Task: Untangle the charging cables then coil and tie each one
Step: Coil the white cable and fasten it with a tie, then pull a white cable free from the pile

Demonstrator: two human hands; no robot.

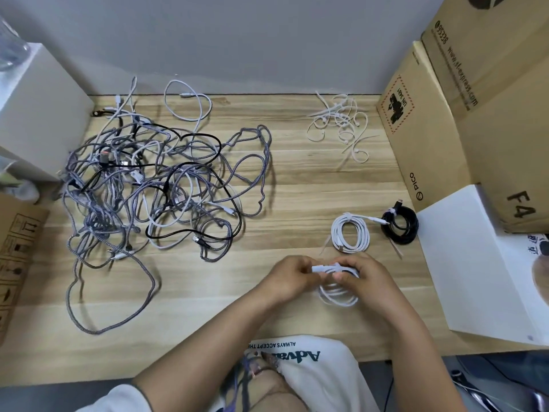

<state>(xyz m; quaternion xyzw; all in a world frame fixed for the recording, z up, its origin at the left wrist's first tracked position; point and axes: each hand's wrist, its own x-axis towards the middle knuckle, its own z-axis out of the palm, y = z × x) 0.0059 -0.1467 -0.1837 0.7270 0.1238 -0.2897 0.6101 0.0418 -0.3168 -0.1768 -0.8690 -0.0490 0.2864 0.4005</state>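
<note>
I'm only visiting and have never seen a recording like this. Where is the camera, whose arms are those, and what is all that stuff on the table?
There is no robot here. The one picture comes from a camera worn on a person's head, looking down, so the arms coming in from the bottom are that person's own.

On the wooden table lies a big tangle of grey, black and white charging cables at the left. At the far right is a loose heap of white ties. Nearer lie two finished coils, each tied: a white coil and a black coil. Cardboard boxes stand along the right edge.

The left hand and right hand together hold a third white cable, already coiled. They pinch it at the top, where a tie seems to be going on.
</note>
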